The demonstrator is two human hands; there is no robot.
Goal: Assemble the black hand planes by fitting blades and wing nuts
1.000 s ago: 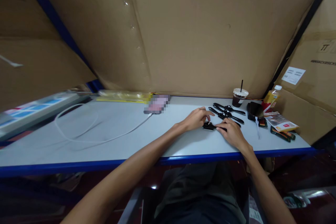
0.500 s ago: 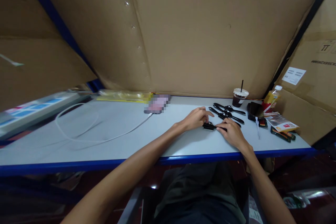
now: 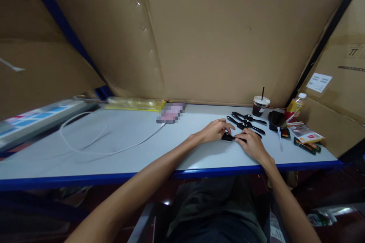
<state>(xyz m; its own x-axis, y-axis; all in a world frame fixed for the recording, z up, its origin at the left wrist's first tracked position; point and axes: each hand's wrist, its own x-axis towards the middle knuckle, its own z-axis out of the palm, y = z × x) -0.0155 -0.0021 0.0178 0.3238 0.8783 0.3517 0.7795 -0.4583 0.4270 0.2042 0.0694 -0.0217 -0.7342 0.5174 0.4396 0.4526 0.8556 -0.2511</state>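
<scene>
A black spokeshave (image 3: 227,137) lies low over the table's front half, between my two hands. My left hand (image 3: 217,130) has its fingers curled down onto the middle of it, near the small metal parts; its exact fingertip contact is partly hidden. My right hand (image 3: 251,145) is closed around one handle, with thumb and fingers pinching it. Just behind my hands lie more black spokeshaves (image 3: 246,123), crossed close together, with bright screws at their centres.
To the right stand a lidded cup with a straw (image 3: 260,105), a drink bottle (image 3: 295,108), a dark box (image 3: 276,120) and a packet (image 3: 305,132). A phone (image 3: 171,113) on a white cable (image 3: 134,145) lies left of my hands. Cardboard (image 3: 216,45) walls the back.
My left hand's fingers have shifted slightly right and curled down more over the spokeshave's middle. The right hand keeps its place on the handle.
</scene>
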